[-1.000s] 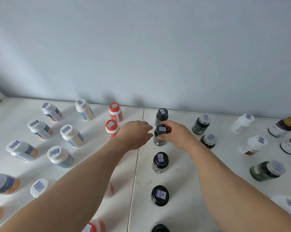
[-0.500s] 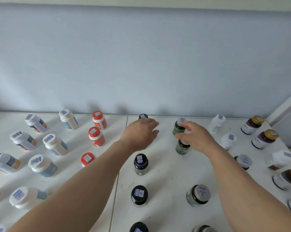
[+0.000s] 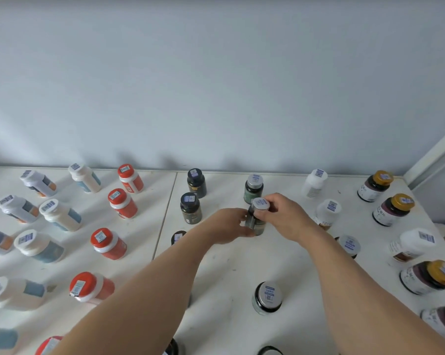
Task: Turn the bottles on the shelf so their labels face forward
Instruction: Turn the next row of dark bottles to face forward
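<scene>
A dark green bottle with a silver cap point(image 3: 257, 218) is gripped by both hands near the middle of the white shelf point(image 3: 236, 262). The left hand point(image 3: 226, 225) is wrapped around its body from the left, while the cap rim is pinched by the fingers of the right hand point(image 3: 286, 219). The bottle is held upright; whether its base touches the shelf cannot be told, and its label is blurred and partly covered by fingers.

Just behind it, a second green bottle point(image 3: 253, 188) stands by the grey wall point(image 3: 216, 85). To the left, two black-capped dark bottles point(image 3: 192, 198) stand one behind the other, and a third black cap point(image 3: 178, 237) is mostly hidden by the left forearm. Nearer the camera, a silver-capped jar point(image 3: 267, 298) is seen almost from above. The contents of the bottles cannot be made out.

Orange bottles point(image 3: 123, 203) and white bottles with blue labels point(image 3: 60, 215) are ranged on the left; white bottles point(image 3: 327, 213) and gold-capped dark bottles point(image 3: 393, 208) on the right. Each cap carries a small barcode sticker. Several bottles are cut off by the lower and side edges.
</scene>
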